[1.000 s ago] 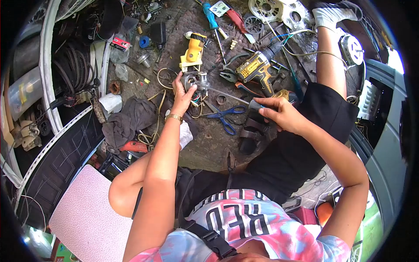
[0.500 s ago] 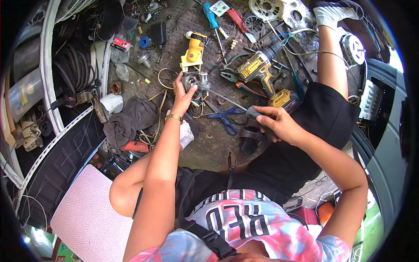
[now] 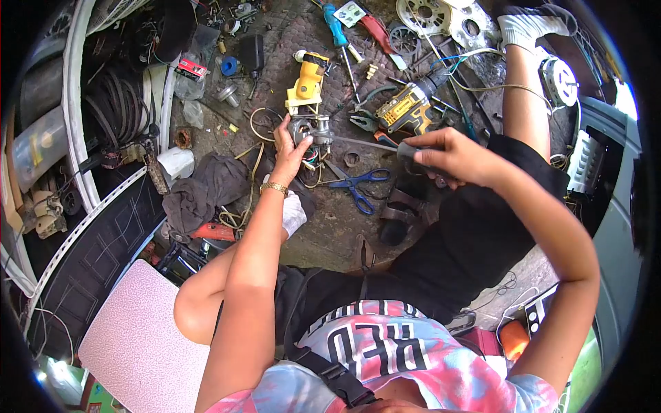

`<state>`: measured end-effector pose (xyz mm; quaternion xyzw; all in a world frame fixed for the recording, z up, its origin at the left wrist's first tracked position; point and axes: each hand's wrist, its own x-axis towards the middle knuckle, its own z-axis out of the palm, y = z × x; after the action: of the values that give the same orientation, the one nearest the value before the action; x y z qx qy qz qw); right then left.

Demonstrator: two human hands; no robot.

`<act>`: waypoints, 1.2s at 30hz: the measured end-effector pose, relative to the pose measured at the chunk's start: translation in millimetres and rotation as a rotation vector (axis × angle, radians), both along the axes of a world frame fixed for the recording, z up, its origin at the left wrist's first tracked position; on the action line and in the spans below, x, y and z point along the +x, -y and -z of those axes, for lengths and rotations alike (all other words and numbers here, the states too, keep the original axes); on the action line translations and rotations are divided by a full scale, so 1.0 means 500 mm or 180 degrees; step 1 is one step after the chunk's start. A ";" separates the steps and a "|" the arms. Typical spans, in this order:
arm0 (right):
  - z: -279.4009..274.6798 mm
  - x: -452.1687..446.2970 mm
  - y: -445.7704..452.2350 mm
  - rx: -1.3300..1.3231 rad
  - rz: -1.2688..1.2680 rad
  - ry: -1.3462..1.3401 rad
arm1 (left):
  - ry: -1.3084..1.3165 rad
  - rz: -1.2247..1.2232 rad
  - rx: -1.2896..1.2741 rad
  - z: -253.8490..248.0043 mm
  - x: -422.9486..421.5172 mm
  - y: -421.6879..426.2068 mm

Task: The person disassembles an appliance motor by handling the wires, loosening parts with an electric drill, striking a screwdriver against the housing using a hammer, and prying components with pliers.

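My left hand [image 3: 290, 150] is wrapped round a grey metal housing [image 3: 321, 128] with loose wires below it. A yellow power-tool body [image 3: 309, 81] adjoins the housing at its far end. In my right hand [image 3: 454, 160] is the dark handle of a screwdriver [image 3: 368, 143], its long shaft running left, nearly level. The tip meets the housing's right side; exactly where it touches is too small to tell. Blue-handled scissors [image 3: 359, 186] lie just below the shaft, and a yellow and black cordless drill [image 3: 406, 110] rests above it.
Pliers [image 3: 365, 122], a blue-handled screwdriver [image 3: 335, 27] and metal discs [image 3: 423, 15] are spread across the floor. A dark cloth [image 3: 206, 189] and an orange tool [image 3: 213, 231] lie left of my arm. My outstretched leg [image 3: 527, 103] borders the right side.
My right hand has moved up and to the right, swinging the screwdriver from a slant to nearly level. My left hand stays on the housing.
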<state>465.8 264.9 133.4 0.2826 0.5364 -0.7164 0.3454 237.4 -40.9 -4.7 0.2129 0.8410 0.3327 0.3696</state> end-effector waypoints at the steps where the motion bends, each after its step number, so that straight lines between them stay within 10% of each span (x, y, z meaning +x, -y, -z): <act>1: -0.005 -0.016 -0.016 -0.0486 0.0222 0.0326 | -0.0035 0.0036 -0.0048 -0.002 0.001 0.000; 6: 0.047 -0.011 -0.019 -0.2387 0.1182 0.1859 | -0.0209 0.0197 -0.0101 0.004 0.002 0.011; 14: 0.020 -0.068 -0.042 -0.0649 0.0165 0.1040 | -0.0159 0.0194 -0.0212 -0.005 0.002 0.010; 15: 0.040 -0.067 -0.026 0.0577 -0.0445 -0.0747 | -0.0171 0.0168 -0.0202 -0.005 -0.003 0.010; 18: 0.039 -0.065 -0.052 0.2245 -0.1660 -0.1730 | -0.0182 0.0208 -0.0246 -0.015 -0.006 0.011; 36: 0.148 0.011 -0.040 0.2742 -0.0887 -0.1322 | -0.0394 0.0298 -0.0523 0.046 -0.032 0.025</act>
<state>471.3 285.1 59.6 0.1766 0.8737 -0.4179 0.1757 221.3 -53.5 -27.5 0.2410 0.8759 0.2312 0.3483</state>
